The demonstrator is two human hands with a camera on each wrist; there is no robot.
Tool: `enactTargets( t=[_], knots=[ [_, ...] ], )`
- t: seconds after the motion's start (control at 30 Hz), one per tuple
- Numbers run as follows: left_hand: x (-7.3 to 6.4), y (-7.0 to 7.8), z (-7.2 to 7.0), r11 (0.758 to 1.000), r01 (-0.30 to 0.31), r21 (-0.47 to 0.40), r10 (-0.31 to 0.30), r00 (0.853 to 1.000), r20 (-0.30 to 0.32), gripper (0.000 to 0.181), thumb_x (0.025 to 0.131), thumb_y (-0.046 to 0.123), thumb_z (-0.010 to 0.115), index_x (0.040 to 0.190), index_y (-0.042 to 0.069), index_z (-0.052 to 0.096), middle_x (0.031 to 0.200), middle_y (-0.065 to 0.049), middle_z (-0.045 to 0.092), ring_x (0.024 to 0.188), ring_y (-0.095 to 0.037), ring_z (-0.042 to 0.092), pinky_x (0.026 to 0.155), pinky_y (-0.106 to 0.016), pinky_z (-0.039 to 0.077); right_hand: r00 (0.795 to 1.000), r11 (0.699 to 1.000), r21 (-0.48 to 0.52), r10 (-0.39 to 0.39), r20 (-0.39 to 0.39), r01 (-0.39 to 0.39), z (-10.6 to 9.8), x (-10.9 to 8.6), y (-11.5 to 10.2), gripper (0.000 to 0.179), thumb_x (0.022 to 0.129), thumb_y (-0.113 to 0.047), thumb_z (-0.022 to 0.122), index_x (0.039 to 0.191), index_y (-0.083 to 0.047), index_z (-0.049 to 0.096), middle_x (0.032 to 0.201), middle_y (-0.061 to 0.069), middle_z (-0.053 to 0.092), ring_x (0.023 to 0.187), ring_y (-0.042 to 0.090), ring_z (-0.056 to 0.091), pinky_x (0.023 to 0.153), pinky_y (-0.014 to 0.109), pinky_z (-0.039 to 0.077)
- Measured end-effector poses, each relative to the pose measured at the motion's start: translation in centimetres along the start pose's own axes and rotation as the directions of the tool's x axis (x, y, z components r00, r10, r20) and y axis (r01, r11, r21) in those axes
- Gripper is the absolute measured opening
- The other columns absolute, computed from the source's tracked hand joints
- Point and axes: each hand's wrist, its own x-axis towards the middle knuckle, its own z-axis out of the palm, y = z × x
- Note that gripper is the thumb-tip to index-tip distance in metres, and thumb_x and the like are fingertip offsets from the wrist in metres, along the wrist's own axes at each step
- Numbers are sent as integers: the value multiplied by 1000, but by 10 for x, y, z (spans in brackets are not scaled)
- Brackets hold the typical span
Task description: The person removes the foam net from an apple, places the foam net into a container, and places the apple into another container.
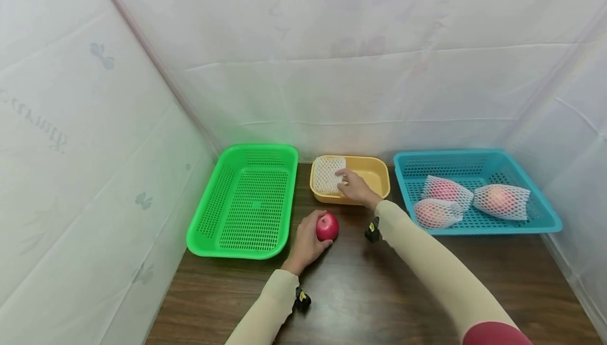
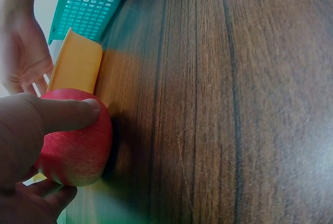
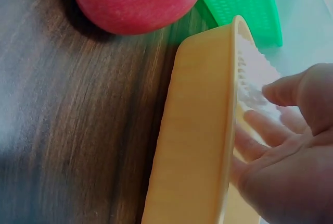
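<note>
My left hand (image 1: 307, 242) grips a red apple (image 1: 328, 227) on the wooden table, thumb on one side and fingers round the other. In the left wrist view the thumb lies across the apple's skin (image 2: 78, 151). Over the yellow basket (image 1: 377, 176) reaches my right hand (image 1: 355, 186), its thumb and fingers spread apart at the edge of a white foam fruit net (image 1: 327, 175). That net lies flat in the basket's left part. Seen from the right wrist, the thumb and fingers (image 3: 268, 127) are inside the basket's rim beside the net, with a gap between them.
A green basket (image 1: 289, 208) stands at the left, its perforated bottom showing. On the right, a blue basket (image 1: 403, 176) holds several net-wrapped fruits (image 1: 501, 200). White sheeting (image 1: 294, 92) hangs behind and along both sides of the table (image 1: 360, 292).
</note>
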Motion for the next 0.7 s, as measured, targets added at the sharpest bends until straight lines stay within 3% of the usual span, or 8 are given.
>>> enactTargets(
  t=[0.17, 0.37, 0.7],
  knots=[
    [0, -1, 1, 1000, 1, 5, -1, 1000, 1, 75, 68, 6, 96, 133, 10, 58, 133, -10, 64, 121, -33, 60, 103, -52, 49, 997, 991, -131, 22, 79, -12, -3, -1, -2, 47, 107, -22, 53, 147, 1, 50, 147, 26, 52, 136, 41, 49, 111, 53, 41],
    [1, -1, 1, 1000, -2, 8, 2, 1000, -2, 75, 68, 7, 96, 133, 10, 58, 133, -10, 64, 121, -33, 60, 103, -51, 49, 983, 970, -233, 99, 153, -62, -5, 0, -1, 60, 110, -42, 41, 152, 1, 45, 155, 22, 46, 146, 40, 37, 121, 54, 27],
    [0, -1, 1, 1000, 1, 11, -1, 1000, 6, 74, 69, 7, 96, 133, 9, 58, 133, -10, 64, 122, -32, 60, 104, -51, 49, 972, 918, -396, 110, 206, -20, -9, 0, -6, 63, 110, -46, 36, 150, 2, 49, 155, 22, 46, 151, 40, 28, 124, 56, 8]
  ],
)
